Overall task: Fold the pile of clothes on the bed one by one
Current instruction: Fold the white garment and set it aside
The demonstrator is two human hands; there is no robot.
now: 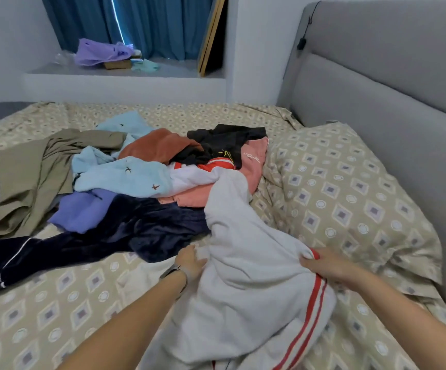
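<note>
Between both hands | white garment [245,265] gripped by left hand [189,260], right hand [326,265]

— Where does the view look from?

— From the person's head, forward and down over the bed [56,303]. It is wide-angle, so straight edges bend near the borders.

— How near?

— Close: both forearms enter from the bottom edge, and the clothes pile [141,177] lies mid-frame.

— And beyond?

— The headboard [376,84] runs along the right, and the curtain [157,25] hangs at the top.
</note>
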